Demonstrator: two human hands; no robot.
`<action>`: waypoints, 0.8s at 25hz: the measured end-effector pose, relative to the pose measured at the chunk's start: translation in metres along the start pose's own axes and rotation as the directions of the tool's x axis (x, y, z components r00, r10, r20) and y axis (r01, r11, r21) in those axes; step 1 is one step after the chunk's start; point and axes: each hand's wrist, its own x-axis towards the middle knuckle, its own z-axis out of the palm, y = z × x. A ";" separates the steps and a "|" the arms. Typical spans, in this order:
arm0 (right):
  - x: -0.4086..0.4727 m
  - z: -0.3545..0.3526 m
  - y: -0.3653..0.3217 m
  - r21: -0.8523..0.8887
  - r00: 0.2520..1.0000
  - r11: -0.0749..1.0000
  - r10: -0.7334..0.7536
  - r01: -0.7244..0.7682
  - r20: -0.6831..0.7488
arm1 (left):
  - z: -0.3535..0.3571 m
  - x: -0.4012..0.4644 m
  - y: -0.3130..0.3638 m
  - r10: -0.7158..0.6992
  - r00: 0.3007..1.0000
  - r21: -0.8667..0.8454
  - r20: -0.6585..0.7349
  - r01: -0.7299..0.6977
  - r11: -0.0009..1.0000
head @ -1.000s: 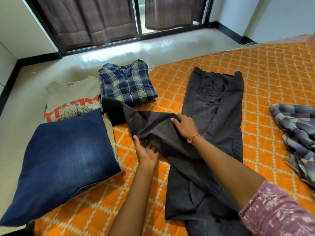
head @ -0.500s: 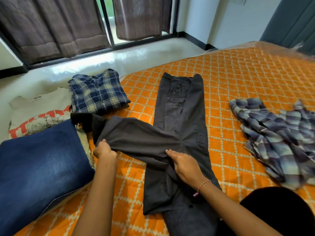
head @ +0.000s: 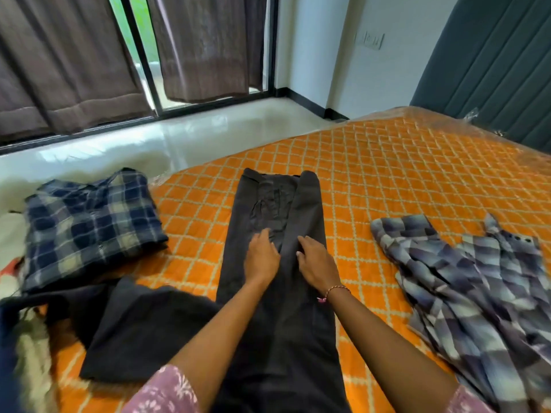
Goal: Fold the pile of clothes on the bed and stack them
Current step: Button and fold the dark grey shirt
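Observation:
Dark grey trousers (head: pixel 286 323) lie lengthwise on the orange quilted bed (head: pixel 372 174), waistband far from me. One trouser leg (head: pixel 134 329) is flopped out to the left. My left hand (head: pixel 262 257) and my right hand (head: pixel 317 263) rest side by side, palms down and fingers flat, on the upper part of the trousers. A folded navy plaid shirt (head: pixel 89 225) sits at the left. An unfolded blue-grey checked shirt (head: pixel 477 281) is spread on the right.
A folded printed T-shirt (head: pixel 12 281) and blue denim (head: pixel 6 353) show at the left edge. Pale floor (head: pixel 179 144), brown curtains (head: pixel 74 55) and a glass door lie beyond the bed. A padded grey headboard (head: pixel 492 70) stands at the right.
Both hands let go of the trouser leg and moved up onto the upper part of the trousers. The leg now lies loose at the left. My view has turned right.

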 end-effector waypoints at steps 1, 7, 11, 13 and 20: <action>0.021 0.001 0.010 -0.005 0.999 0.999 0.037 -0.037 0.018 | 0.010 0.022 0.012 -0.040 0.996 -0.088 0.077 0.046 0.995; 0.112 0.004 0.037 0.168 0.991 0.980 0.087 -0.103 0.100 | 0.070 0.136 0.053 -0.163 0.922 -0.403 0.351 0.306 0.862; 0.119 0.004 0.018 0.017 0.989 1.000 0.013 -0.010 -0.149 | 0.061 0.170 0.062 -0.055 0.982 -0.622 0.181 0.157 0.767; 0.127 0.009 -0.002 -0.023 0.984 1.000 -0.024 0.020 -0.175 | 0.044 0.185 0.049 -0.032 0.999 -0.611 0.038 0.049 0.790; 0.164 0.056 -0.008 -0.251 0.974 0.966 0.116 -0.064 0.197 | 0.046 0.205 0.001 -0.102 0.995 -0.293 -0.007 0.095 0.951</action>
